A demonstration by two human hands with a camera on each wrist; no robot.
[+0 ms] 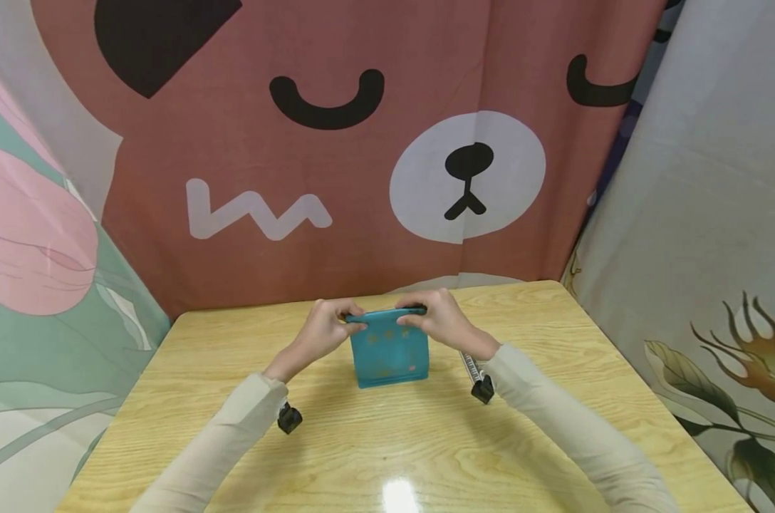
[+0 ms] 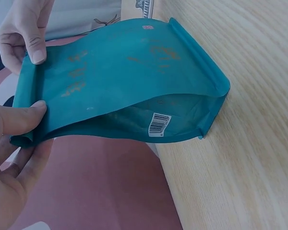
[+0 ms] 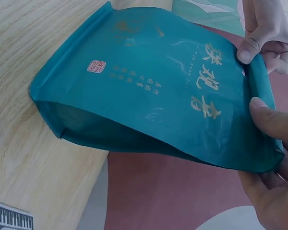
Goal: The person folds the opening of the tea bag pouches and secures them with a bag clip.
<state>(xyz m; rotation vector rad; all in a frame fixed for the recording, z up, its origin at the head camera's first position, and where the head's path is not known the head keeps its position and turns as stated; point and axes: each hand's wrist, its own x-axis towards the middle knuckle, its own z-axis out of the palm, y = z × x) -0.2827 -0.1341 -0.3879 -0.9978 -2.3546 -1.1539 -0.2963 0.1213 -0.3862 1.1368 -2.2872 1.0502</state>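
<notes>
Both forearms reach forward over the bench, wrists bent inward so the 2 hands face each other. The left hand and right hand each pinch 1 end of the folded top edge of a teal bag, thumbs on the near face, other fingers behind; a gap separates the hands. The bag stands with its base on the bench, near the middle. Its contents are hidden, and the fingers behind the fold show only partly. Each wrist view crops its own hand. A piano-key-printed item is cut off in both wrist views; gold lettering looks faint from the head.
</notes>
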